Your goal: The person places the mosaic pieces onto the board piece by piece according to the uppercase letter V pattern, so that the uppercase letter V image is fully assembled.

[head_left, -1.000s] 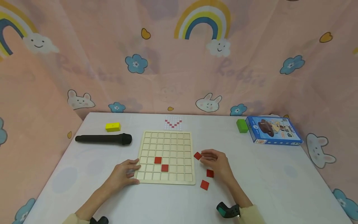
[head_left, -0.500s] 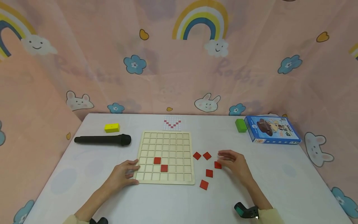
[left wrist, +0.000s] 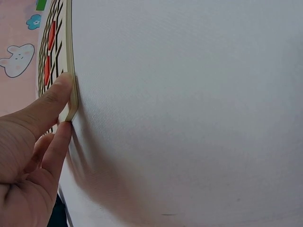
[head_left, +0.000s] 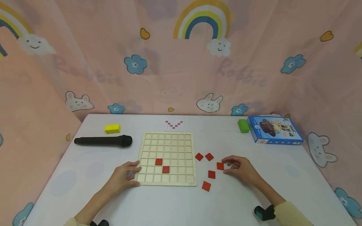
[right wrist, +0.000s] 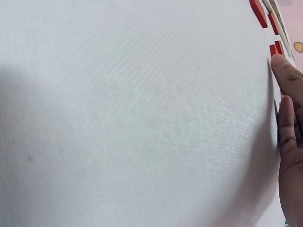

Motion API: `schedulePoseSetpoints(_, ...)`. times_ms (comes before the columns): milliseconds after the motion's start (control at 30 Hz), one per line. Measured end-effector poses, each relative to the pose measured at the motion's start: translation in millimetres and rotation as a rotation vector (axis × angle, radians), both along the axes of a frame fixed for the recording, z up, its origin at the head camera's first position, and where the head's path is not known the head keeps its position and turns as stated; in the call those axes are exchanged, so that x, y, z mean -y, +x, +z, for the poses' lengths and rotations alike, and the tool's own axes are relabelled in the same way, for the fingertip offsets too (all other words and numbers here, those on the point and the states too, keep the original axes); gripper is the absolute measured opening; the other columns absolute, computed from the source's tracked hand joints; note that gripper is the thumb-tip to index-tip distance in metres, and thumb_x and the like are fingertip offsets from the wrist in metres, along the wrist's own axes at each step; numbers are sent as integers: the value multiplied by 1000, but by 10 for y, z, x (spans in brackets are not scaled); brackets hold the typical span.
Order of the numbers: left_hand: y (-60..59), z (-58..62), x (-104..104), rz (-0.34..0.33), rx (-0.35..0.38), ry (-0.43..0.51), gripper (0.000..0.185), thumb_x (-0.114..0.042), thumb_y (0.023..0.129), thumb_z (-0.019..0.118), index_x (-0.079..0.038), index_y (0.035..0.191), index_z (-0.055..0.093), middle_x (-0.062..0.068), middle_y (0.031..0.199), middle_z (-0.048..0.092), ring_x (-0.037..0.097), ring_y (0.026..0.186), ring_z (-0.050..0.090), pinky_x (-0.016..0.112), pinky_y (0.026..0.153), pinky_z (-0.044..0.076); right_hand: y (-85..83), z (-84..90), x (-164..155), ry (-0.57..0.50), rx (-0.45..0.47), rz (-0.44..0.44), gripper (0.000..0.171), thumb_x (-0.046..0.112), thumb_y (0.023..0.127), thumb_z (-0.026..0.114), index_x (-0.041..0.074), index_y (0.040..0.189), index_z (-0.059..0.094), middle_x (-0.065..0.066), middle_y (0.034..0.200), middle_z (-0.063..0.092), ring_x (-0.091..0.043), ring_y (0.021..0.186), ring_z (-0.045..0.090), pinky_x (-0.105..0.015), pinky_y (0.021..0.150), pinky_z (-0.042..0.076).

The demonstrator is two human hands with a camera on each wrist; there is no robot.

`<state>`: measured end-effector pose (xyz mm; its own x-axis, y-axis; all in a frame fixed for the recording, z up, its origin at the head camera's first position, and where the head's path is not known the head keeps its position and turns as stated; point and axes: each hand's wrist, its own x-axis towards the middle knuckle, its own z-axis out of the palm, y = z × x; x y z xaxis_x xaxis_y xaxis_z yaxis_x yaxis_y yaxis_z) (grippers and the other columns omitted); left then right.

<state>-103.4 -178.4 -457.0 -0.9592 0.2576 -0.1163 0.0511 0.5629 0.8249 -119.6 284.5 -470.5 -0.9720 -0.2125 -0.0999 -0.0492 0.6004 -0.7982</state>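
A square cream grid board [head_left: 181, 153] lies in the middle of the table, with two red tiles [head_left: 166, 169] set in its cells. My left hand [head_left: 122, 177] holds the board's near left corner, thumb on the near edge and fingers along the left side. In the left wrist view, the thumb [left wrist: 59, 92] presses the board's rim. Right of the board, several loose red tiles [head_left: 211, 174] lie on the table. My right hand [head_left: 240, 169] is beside the rightmost loose tile [head_left: 220, 166], its fingertips spread at the tile's edge. Whether they touch it is unclear.
Behind the board lies a small pattern card [head_left: 173, 124] with a red V. A black microphone [head_left: 103, 141] and yellow block [head_left: 112, 128] are at the left. A green block [head_left: 243, 126] stands beside a blue box [head_left: 275, 130] at the back right.
My right hand has moved right from the board's edge, uncovering two more red tiles, then lowered slightly beside the rightmost one. My left hand has stayed on the board.
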Motion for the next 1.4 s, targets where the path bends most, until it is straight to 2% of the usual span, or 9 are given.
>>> schedulePoseSetpoints(267, 1, 13, -4, 11, 4, 11, 60, 3, 59, 85, 11, 114, 64, 19, 136, 52, 39, 124, 49, 24, 85, 57, 8, -44, -3, 5, -114, 44, 31, 9, 79, 78, 5, 108, 69, -5, 100, 69, -16, 85, 59, -16, 72, 57)
schedulePoseSetpoints(467, -2, 15, -2, 8, 0, 12, 60, 4, 59, 85, 11, 114, 64, 19, 136, 52, 39, 124, 48, 24, 86, 57, 8, -20, -13, -19, -102, 37, 30, 8, 81, 76, 4, 110, 68, -6, 100, 69, -12, 83, 61, -15, 74, 57)
schedulePoseSetpoints(733, 7, 8, 10, 15, 3, 8, 60, 2, 59, 86, 11, 114, 64, 19, 136, 52, 40, 124, 48, 24, 86, 57, 30, -14, 6, -118, -45, -83, 34, 5, 83, 73, -4, 115, 65, -18, 106, 68, -12, 83, 67, -11, 79, 55)
schedulePoseSetpoints(833, 12, -5, 16, 11, -2, 10, 60, 2, 59, 86, 11, 114, 64, 19, 135, 52, 40, 124, 49, 23, 86, 57, 37, 3, 26, -87, -17, -138, 35, 6, 84, 73, -4, 117, 65, -19, 109, 68, -17, 89, 69, -14, 82, 56)
schedulePoseSetpoints(1100, 2, -21, 22, -12, -18, 23, 59, 2, 60, 86, 12, 114, 64, 20, 135, 52, 40, 124, 49, 24, 85, 57, 68, 130, 71, 15, 25, -266, 38, 10, 84, 74, -1, 119, 65, -18, 114, 67, -27, 102, 67, -32, 91, 56)
schedulePoseSetpoints(1400, 1, 5, -8, 12, -9, 1, 58, 5, 59, 85, 11, 113, 65, 19, 135, 52, 40, 123, 49, 23, 85, 57, 101, 326, 198, 18, 66, -324, 38, 12, 87, 72, -3, 120, 64, -20, 115, 66, -32, 106, 64, -32, 89, 57)
